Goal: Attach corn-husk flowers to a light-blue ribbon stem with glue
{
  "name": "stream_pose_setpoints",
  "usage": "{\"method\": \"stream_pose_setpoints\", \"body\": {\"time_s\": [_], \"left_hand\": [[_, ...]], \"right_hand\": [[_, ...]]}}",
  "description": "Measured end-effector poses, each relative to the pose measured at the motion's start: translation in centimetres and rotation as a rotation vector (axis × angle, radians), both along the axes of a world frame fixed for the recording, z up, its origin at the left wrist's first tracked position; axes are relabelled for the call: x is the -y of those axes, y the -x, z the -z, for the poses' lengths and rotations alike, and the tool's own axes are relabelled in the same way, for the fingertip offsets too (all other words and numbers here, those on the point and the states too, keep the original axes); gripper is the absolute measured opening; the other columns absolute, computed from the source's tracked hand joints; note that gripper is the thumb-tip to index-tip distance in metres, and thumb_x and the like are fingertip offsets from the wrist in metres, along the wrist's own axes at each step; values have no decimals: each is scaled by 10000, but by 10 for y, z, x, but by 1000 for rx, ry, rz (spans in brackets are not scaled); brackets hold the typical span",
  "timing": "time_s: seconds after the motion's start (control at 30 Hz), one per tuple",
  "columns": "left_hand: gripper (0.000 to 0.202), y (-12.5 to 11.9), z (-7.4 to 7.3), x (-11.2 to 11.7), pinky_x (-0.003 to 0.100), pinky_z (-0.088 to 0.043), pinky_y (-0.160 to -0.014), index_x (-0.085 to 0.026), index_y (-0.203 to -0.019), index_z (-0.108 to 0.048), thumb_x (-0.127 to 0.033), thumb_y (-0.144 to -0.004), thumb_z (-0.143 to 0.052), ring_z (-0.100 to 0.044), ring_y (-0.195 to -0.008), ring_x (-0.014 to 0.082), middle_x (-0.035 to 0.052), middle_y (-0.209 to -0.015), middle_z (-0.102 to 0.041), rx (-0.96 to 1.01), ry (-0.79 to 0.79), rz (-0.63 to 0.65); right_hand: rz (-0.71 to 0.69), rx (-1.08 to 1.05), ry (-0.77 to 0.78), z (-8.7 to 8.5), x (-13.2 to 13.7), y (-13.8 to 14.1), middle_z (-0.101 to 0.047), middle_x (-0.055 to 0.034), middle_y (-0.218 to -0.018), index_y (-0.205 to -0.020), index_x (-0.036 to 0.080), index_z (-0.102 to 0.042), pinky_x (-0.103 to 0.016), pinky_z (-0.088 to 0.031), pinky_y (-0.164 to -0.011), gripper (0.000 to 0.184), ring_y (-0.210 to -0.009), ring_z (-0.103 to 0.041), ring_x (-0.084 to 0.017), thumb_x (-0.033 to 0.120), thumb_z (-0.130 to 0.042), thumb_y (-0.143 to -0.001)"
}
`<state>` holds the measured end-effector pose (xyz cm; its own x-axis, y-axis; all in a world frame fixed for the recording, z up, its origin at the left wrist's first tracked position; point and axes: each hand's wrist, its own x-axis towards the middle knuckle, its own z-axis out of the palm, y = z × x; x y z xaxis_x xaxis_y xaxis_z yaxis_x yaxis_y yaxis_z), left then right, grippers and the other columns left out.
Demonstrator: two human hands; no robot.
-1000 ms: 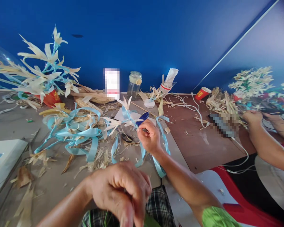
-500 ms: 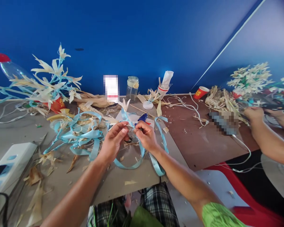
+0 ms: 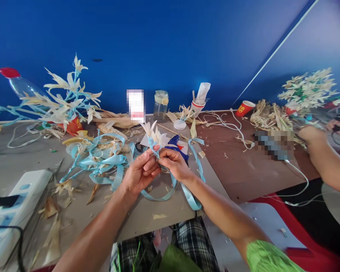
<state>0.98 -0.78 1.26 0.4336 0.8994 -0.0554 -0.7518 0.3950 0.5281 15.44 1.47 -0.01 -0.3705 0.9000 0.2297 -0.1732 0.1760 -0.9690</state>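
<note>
My left hand [image 3: 143, 166] pinches the light-blue wrapped stem of a pale corn-husk flower [image 3: 153, 135], whose petals point up above the fingertips. Close against it, my right hand [image 3: 174, 163] is closed at the lower part of the stem, on the light-blue ribbon [image 3: 163, 197]. The ribbon hangs from the fingers and loops over the table edge side. Just behind my right hand lies a blue glue gun [image 3: 174, 141], partly hidden. Left of my hands is a tangle of ribbon-wrapped stems [image 3: 102, 160].
A red cup [image 3: 72, 125] with a branch of husk flowers stands at left, near a power strip [image 3: 19, 211]. A clear jar [image 3: 161, 105], a white-based small flower [image 3: 180, 124] and a phone [image 3: 272, 145] lie farther back. A co-worker's arm [image 3: 325, 158] reaches in at right.
The flower now stands more upright and shows more petals, with my fingers closer together around its stem. The whole view has shifted slightly. The co-worker's far hand now shows a dark object.
</note>
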Motion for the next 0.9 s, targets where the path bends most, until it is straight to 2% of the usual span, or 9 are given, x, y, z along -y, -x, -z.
{"method": "stream_pose_setpoints", "body": {"time_s": [0.1,0.17,0.33,0.53,0.7,0.8,0.9], "left_hand": [[232,1,2,-1,165,-317,-431,-107,-976,-647,-274,-819,-610,-124,-368,28,-108,-415,-231,-36,-11,-18],[198,2,3,-2,167,-309,-423,-122,-935,-653,-269,-805,-628,-124,-363,28,-106,-400,-243,-79,-13,-48],[170,-1,3,-5,158,-337,-457,-131,-779,-639,-276,-734,-716,-267,-391,24,-83,-421,-357,-254,34,-196],[318,-10,0,-2,148,-346,-481,-137,-595,-530,-251,-578,-826,-364,-457,22,-72,-502,-441,-277,73,-378],[328,-15,4,-4,161,-361,-509,-139,-569,-509,-230,-572,-824,-415,-498,33,-61,-542,-496,-281,51,-481],[337,-15,4,-4,169,-370,-525,-138,-579,-518,-261,-561,-831,-427,-511,40,-59,-543,-491,-297,44,-467],[314,-10,1,-3,183,-404,-571,-147,-722,-586,-299,-584,-823,-455,-549,55,-51,-592,-502,-247,13,-301]], "right_hand": [[-33,-33,16,-2,1,2,-390,37,-608,-609,185,-475,-232,-345,-565,221,-577,-358,-89,288,-602,-758],[-51,-51,43,-3,1,3,-387,37,-609,-607,186,-471,-230,-350,-556,241,-567,-358,-86,317,-615,-748],[-73,-11,50,3,0,6,-424,33,-624,-641,182,-500,-229,-359,-546,257,-557,-376,-83,382,-629,-738],[-50,32,-37,7,-1,8,-409,51,-590,-628,175,-506,-220,-309,-519,166,-522,-339,-71,266,-588,-740],[75,175,-183,2,3,11,-459,34,-608,-619,176,-517,-229,-325,-538,116,-553,-398,-87,205,-541,-729],[186,276,-286,0,5,11,-476,23,-622,-609,177,-522,-240,-337,-564,99,-580,-427,-98,161,-531,-706],[242,246,-242,-2,5,9,-483,22,-629,-614,184,-516,-240,-348,-568,96,-589,-437,-101,159,-522,-706]]}}
